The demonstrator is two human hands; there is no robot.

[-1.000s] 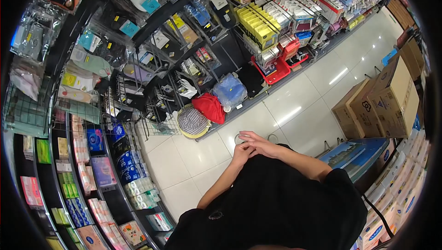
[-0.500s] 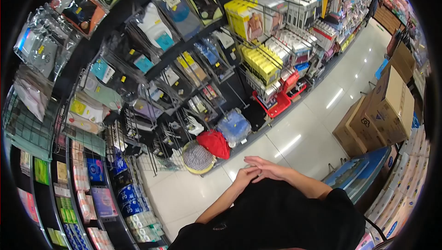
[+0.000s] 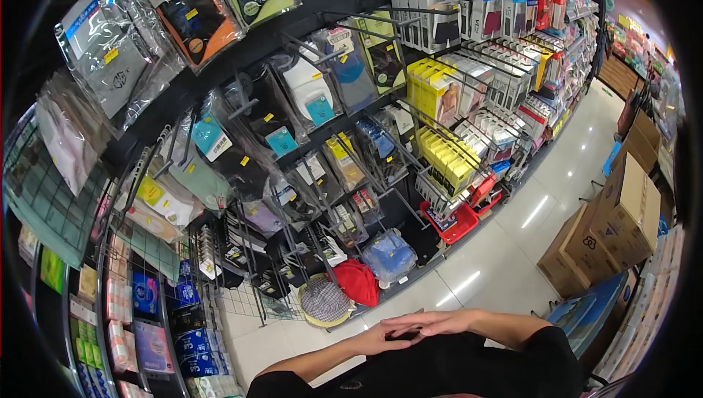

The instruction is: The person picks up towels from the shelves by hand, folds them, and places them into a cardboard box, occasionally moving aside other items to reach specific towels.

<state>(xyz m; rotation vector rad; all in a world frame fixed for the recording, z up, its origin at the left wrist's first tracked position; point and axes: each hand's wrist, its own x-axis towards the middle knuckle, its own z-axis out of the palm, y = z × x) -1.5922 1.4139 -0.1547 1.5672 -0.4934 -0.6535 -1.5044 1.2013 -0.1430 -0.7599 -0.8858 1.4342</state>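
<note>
In front of my black shirt, my left hand (image 3: 381, 339) and my right hand (image 3: 442, 322) meet at the bottom middle of the head view. Their outstretched fingers overlap and touch, the right hand's lying over the left's. I see nothing held in either one; part of the left fingers is hidden. Beyond them, low at the foot of the rack, are a checked hat (image 3: 326, 300), a red cap (image 3: 356, 283) and a blue item in a clear bag (image 3: 392, 255).
Hooks hold bagged garments (image 3: 194, 13) and yellow boxes (image 3: 447, 160). A red basket (image 3: 454, 224) sits on the low shelf. Cardboard boxes (image 3: 604, 222) are stacked along the aisle's right side. Shelves with packs of tissues (image 3: 154, 347) curve at lower left. The tiled floor (image 3: 512, 244) runs between.
The view has tilted up, so the rack shows lower and larger. My hands sit lower in view, and their fingers now lie flatter across each other.
</note>
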